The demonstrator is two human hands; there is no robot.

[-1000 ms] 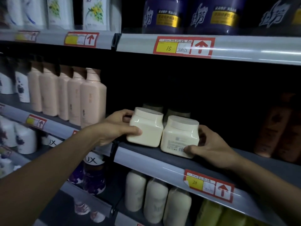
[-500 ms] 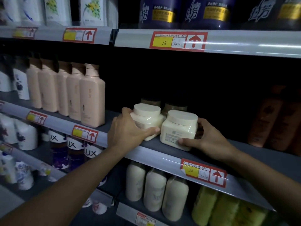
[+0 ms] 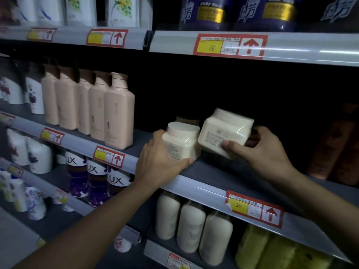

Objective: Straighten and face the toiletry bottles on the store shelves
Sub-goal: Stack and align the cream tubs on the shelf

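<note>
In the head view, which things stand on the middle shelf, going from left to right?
White floral-print bottles → row of peach-pink plastic bottles → cream square jar with round lid, gripped by the left hand → tilted cream square jar in the right hand → dim brown bottles.

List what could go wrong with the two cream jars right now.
1. The right hand holds the right cream jar tilted, apparently off the shelf; it could slip and drop.
2. That jar is close to the left cream jar, gripped by the left hand near the shelf's front edge; a bump might push it off.
</note>
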